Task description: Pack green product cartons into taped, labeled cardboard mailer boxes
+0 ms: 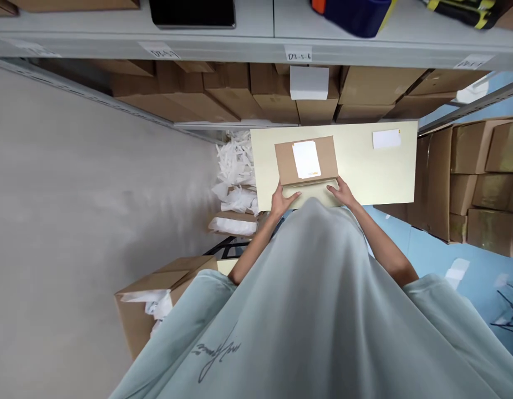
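A flat brown cardboard box (pixel 284 160) lies slightly turned on a pale yellow tabletop (pixel 364 177). On its upper face is a white paper label (pixel 306 159) with a small orange mark at one corner. My left hand (pixel 283 200) is at the box's near left corner, its thumb pointing inward. At the near right corner, my right hand (pixel 343 194) mirrors it, thumb also inward. Both hands hold the box between them, though most fingertips are hidden along its sides. A second white slip (pixel 386 139) lies on the tabletop to the right.
Above the table's far edge runs a grey shelf (pixel 248 47), with cardboard boxes (pixel 227 83) packed beneath it. Crumpled white paper (pixel 236 166) is heaped at the table's left. Stacked cartons (pixel 468 166) stand right, and an opened carton (pixel 135 327) sits at lower left.
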`<state>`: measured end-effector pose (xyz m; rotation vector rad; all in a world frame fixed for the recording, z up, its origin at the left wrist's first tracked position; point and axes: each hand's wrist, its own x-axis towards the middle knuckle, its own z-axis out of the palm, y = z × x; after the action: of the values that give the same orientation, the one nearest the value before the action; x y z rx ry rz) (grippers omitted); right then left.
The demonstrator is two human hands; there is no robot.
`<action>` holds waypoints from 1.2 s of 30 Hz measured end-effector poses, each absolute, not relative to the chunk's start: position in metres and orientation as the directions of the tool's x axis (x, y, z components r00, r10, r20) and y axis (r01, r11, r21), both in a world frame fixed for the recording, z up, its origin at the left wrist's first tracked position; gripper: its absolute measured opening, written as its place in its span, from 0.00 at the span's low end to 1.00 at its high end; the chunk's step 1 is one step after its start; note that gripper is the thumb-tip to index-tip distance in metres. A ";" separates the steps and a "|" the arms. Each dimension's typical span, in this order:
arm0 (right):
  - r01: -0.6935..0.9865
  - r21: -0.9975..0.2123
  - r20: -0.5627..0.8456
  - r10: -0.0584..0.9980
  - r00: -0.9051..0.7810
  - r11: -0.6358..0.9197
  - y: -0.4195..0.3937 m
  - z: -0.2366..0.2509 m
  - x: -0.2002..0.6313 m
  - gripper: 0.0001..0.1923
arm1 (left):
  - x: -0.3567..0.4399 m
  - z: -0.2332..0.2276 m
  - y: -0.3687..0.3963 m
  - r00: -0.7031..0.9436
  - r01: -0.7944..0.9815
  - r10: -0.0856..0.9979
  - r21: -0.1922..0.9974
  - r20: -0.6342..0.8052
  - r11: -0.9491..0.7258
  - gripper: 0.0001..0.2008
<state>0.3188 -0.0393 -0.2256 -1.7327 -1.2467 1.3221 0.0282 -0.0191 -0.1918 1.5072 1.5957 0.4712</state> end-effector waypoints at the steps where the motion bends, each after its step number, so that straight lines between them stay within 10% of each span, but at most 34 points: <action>1: 0.314 -0.878 -0.354 0.931 0.086 -0.362 -0.038 -0.218 0.319 0.45 | 0.034 -0.185 -0.016 0.095 0.596 0.949 0.781 -0.302 0.189 0.53; 8: 0.337 -0.777 -0.365 0.817 0.446 -0.532 -0.026 -0.165 0.309 0.53 | 0.074 -0.144 0.014 0.050 0.519 0.983 0.845 -0.177 0.125 0.52; 18: 0.449 -0.585 -0.452 0.731 0.511 -0.675 0.014 -0.176 0.324 0.46 | 0.083 -0.169 0.092 0.048 0.718 0.872 0.624 -0.487 0.308 0.32; 36: 0.286 -0.882 -0.291 0.909 0.297 -0.375 -0.046 -0.177 0.373 0.36 | 0.048 -0.166 0.075 0.324 0.555 0.908 0.831 -0.265 0.044 0.32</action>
<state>0.3730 -0.0457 -0.1770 -1.8330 -1.0721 1.0783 0.0484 0.0751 -0.1661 1.6310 1.3485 0.4615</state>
